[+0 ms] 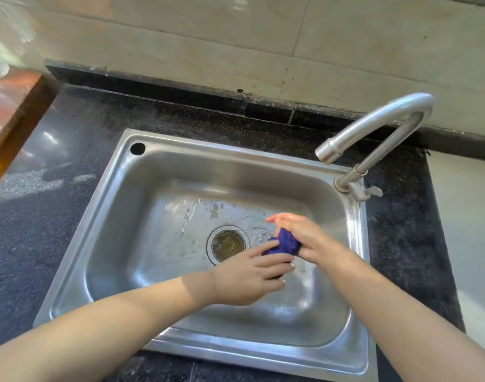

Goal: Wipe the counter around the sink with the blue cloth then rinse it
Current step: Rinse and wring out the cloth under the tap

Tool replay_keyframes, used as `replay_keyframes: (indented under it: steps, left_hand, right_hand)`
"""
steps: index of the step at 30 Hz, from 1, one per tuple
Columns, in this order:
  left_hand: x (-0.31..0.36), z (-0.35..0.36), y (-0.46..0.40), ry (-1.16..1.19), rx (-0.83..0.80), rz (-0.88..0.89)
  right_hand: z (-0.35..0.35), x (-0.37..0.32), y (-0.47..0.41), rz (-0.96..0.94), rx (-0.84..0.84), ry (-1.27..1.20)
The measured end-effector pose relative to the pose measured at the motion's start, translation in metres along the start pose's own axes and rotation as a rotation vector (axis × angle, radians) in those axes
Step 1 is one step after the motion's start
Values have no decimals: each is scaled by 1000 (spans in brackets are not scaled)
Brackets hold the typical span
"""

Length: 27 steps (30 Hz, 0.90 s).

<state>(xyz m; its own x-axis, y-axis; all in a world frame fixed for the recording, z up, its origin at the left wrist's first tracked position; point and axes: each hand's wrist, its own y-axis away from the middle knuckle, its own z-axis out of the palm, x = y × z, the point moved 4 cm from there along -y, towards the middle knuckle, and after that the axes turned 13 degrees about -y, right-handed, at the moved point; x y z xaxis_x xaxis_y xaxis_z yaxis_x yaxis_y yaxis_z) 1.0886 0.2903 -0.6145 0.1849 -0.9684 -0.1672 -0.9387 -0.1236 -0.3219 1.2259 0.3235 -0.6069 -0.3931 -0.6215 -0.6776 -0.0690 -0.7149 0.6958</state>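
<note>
The blue cloth (284, 244) is bunched into a small wad inside the steel sink (120, 216), just right of the drain (228, 244). Both hands grip it: my left hand (252, 277) holds its lower end, fingers curled over it, and my right hand (302, 238) clasps its upper end. Most of the cloth is hidden between the hands. The curved faucet (373, 125) stands at the sink's back right corner, its spout over the basin; no water stream shows. The sink floor is wet. The dark speckled counter (56, 202) surrounds the sink.
A tiled wall (208, 37) with a dark backsplash strip runs behind the counter. A wooden edge (12, 111) borders the counter at far left. The faucet's lever handle (372, 191) sticks out at its base. Pale floor shows at right.
</note>
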Motion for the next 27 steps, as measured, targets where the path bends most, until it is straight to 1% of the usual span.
replay_keyframes:
  steps: [1, 2, 4, 5, 6, 7, 8, 9, 10, 11, 12, 14, 15, 16, 17, 18, 19, 20, 21, 22, 23, 24, 25, 27]
  left_hand:
    - [-3, -5, 1, 112, 21, -103]
    - [-11, -15, 1, 371, 20, -317]
    - [-20, -29, 3, 1026, 66, -933]
    - [-20, -28, 3, 1339, 126, -1249]
    - [-18, -29, 3, 1542, 140, -1541]
    - [-16, -22, 6, 1657, 73, -1720]
    - [-15, -17, 6, 1807, -58, -1790]
    - [-14, -17, 3, 2015, -173, -1763]
    - [-15, -19, 0, 2208, -283, -1696]
    - [-16, -20, -3, 2320, -318, -1633]
    - [-16, -26, -8, 2401, -300, -1569]
    - [-13, -31, -20, 2414, -275, -1594]
    - [-12, -29, -22, 2343, -234, -1670]
    - [-12, -31, -27, 2343, -176, -1683]
    - [-13, -30, -33, 2392, -63, -1656]
    - [-15, -29, -38, 2391, 30, -1666]
    - [-17, -26, -40, 2335, 127, -1718]
    - [-18, -23, -41, 2315, 228, -1826]
    - [-18, -21, -40, 2289, 370, -1944]
    - [-21, -21, -43, 2250, 515, -1997]
    - [-26, -24, -45, 2132, 622, -2008]
    - [-31, -31, -49, 1998, 691, -1979]
    - [-34, -35, -51, 1860, 721, -1943]
    - [-40, -50, -57, 1623, 726, -1878]
  right_hand:
    - [-6, -9, 1, -79, 51, -59]
    - [-10, -17, 4, -167, 100, -58]
    - [-9, -29, 13, -346, 165, 80]
    - [-6, -32, 21, -432, 171, 183]
    - [1, -35, 29, -518, 153, 290]
    - [9, -36, 39, -604, 109, 389]
    - [19, -35, 50, -691, 39, 478]
    - [28, -34, 60, -795, -41, 575]
    - [37, -32, 70, -907, -138, 685]
    - [45, -27, 77, -1006, -240, 790]
    - [50, -21, 83, -1081, -329, 857]
    - [57, -16, 91, -1143, -420, 852]
    - [59, -15, 94, -1167, -434, 829]
    - [60, -15, 96, -1189, -424, 814]
    - [60, -16, 97, -1211, -396, 799]
    - [59, -17, 97, -1215, -352, 763]
    - [56, -19, 97, -1195, -276, 695]
    - [52, -21, 97, -1138, -180, 589]
    - [46, -23, 96, -1049, -66, 443]
    - [41, -22, 94, -942, 48, 271]
    - [36, -19, 90, -825, 158, 84]
    - [32, -15, 85, -703, 246, -110]
    - [29, -11, 78, -587, 299, -283]
    - [27, -8, 66, -395, 282, -541]
